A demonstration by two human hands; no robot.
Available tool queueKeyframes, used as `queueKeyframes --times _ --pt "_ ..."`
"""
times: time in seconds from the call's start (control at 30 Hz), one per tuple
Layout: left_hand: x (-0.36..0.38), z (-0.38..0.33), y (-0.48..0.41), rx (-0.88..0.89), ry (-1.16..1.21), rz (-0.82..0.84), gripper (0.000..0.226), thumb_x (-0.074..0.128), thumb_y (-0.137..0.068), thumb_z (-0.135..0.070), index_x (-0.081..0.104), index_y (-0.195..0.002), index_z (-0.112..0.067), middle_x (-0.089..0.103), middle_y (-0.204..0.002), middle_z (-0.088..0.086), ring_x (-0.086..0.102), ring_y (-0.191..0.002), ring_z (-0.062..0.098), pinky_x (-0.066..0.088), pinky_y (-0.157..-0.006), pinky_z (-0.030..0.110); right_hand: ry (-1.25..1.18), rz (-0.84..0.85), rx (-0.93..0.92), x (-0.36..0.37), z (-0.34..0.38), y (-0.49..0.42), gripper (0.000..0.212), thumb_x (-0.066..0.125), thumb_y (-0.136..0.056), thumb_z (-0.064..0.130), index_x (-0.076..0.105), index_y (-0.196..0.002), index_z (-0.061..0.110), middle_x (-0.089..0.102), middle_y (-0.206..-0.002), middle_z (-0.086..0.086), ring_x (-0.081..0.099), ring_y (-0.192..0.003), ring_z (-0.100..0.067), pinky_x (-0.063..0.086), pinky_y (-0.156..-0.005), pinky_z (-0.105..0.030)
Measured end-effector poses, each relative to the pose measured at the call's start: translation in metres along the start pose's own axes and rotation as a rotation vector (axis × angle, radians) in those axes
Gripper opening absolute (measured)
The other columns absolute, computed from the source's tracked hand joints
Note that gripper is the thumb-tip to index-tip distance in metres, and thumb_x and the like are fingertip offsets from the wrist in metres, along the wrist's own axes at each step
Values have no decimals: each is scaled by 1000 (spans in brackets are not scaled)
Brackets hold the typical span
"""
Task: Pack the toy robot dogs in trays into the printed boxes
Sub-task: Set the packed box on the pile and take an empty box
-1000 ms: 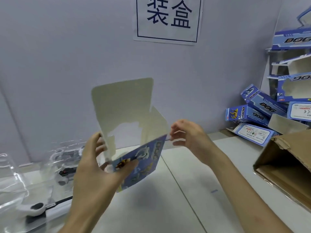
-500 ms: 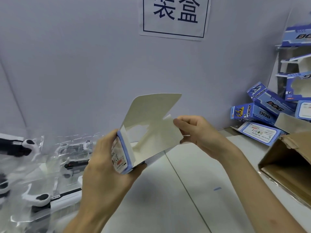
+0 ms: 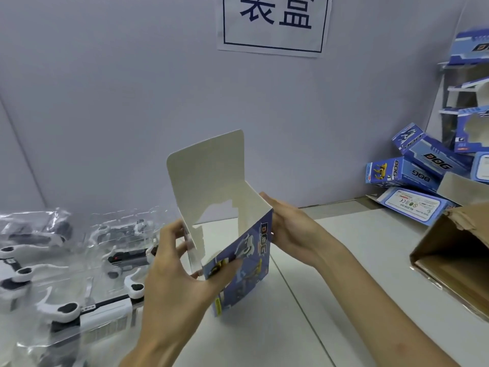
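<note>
Pale grey wall fills the background, with a paper sign bearing dark blue characters high above the box. That box, printed blue with "DOG" lettering, is held upright over the white surface; I cannot tell whether its bottom corner touches it. Its top end is unfolded, and the plain lid flap rises straight up at the far side. 1 cut-out window shows in the wall under that flap.

The left hand takes the box at its lower left: the grip is closed on it, thumb across the printed front, fingers curled behind the windowed wall. The right hand lies against the box's right wall near the top corner, fingers fairly straight and touching the card, so that grip is not clamped.

Left of the box, toy dogs in white and black lie in clear trays on the surface. Well to the right of the box, more printed boxes lie heaped against the wall. Nearer than the heap, also right of the box, a brown carton lies with its mouth turned toward the box
</note>
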State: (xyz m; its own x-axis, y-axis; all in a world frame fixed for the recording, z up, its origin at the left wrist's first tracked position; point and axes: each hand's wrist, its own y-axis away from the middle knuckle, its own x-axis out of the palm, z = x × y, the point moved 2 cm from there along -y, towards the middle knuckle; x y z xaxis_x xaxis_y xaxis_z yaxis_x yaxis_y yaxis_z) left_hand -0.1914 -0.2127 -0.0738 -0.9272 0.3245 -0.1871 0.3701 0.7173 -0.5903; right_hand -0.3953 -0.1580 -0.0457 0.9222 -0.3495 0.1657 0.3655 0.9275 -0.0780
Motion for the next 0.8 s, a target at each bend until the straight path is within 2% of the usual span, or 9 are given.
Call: queueKeyframes --times 0.07,0.13,0.23,0.37,0.47,0.57,0.67,0.73,0.8 --pt "-2 1 -4 -10 -63 30 82 86 -45 -66 40 -112 -51 58 -115 -36 57 -102 -14 56 -64 23 60 -44 -7 -6 5 1 48 53 -99 42 61 -125 3 62 -110 -12 56 -98 -25 44 -86 -36" --pt "-4 4 -7 -32 -124 98 85 80 -43 -69 36 -114 -50 54 -111 -44 55 -98 -18 53 -66 23 129 -111 -52 -14 13 2 27 54 -101 33 64 -108 9 64 -97 -8 55 -91 -25 44 -81 -34" --pt "-4 4 -7 -30 -183 194 85 81 -49 -67 32 -115 -49 49 -107 -51 50 -97 -23 44 -63 9 270 -235 -161 -20 30 8 19 59 -99 28 62 -82 22 63 -73 7 56 -72 -15 44 -64 -24" --pt "-1 -6 -3 33 -164 175 76 85 -55 -51 39 -115 -48 56 -111 -39 54 -101 -16 41 -72 0 563 -337 -275 -5 47 17 17 62 -97 31 66 -82 22 67 -82 10 59 -75 -12 43 -66 -27" --pt "-3 -12 -2 54 -155 41 75 84 -56 -48 41 -118 -47 60 -109 -29 58 -99 -6 47 -69 9 781 -548 -582 17 63 35 17 64 -95 27 65 -78 24 64 -74 17 57 -71 0 40 -62 -11" --pt "-4 -18 -2 35 -117 -63 77 81 -57 -50 40 -122 -48 62 -111 -23 60 -100 1 55 -75 30 723 -405 -782 53 72 58 29 61 -93 41 58 -68 26 54 -58 12 49 -55 -5 36 -53 -11" --pt "-2 -25 0 21 -100 -102 72 75 -57 -51 39 -119 -50 65 -105 -15 64 -97 12 55 -75 42 865 -233 -682 86 59 66 32 57 -84 62 68 -83 31 64 -73 14 60 -71 -6 48 -64 -19" --pt "1 -28 4 14 -129 -124 68 66 -59 -52 39 -121 -49 64 -102 -15 64 -95 15 54 -75 44 947 -221 -712 103 46 68 25 63 -85 53 70 -99 34 65 -87 16 61 -84 -8 52 -77 -32" --pt "1 -29 5 -1 -158 -142 61 62 -67 -48 40 -124 -46 63 -101 -17 62 -95 14 52 -76 45 951 -258 -798 115 36 69 26 68 -89 33 69 -114 32 67 -97 14 61 -92 -10 53 -83 -36"
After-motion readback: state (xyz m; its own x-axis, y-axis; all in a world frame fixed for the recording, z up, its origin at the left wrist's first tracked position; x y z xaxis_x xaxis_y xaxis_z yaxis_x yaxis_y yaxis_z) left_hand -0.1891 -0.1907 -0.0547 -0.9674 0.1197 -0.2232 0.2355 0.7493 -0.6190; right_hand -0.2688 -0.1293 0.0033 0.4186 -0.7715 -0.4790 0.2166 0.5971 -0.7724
